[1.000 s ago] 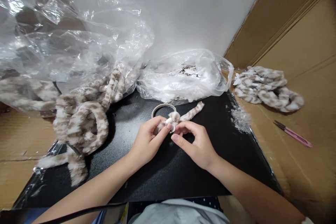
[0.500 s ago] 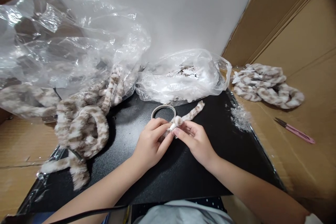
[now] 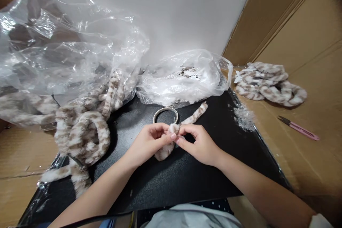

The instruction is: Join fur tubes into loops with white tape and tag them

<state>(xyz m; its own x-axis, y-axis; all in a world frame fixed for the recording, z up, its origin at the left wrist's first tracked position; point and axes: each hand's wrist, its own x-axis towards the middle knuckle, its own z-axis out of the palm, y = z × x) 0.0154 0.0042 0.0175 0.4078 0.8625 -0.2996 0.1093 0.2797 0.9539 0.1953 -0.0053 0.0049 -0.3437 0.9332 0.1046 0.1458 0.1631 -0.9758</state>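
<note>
Both hands meet over the black mat, pinching one fuzzy brown-and-white strip at its middle. My left hand grips it with thumb and fingers closed. My right hand pinches the same spot from the other side. One end of the strip curls down below my fingers, the other runs up and right toward the small plastic bag. A roll of tape lies just behind my hands.
A large clear bag with more fuzzy strips spills a pile at the left. Finished fuzzy pieces lie on cardboard at the right, near pink snips. White fluff scraps sit at the mat's right edge.
The strip's near end, earlier hidden in my fingers, now hangs curled below them. My hands stayed together at the same spot. The view tilted slightly.
</note>
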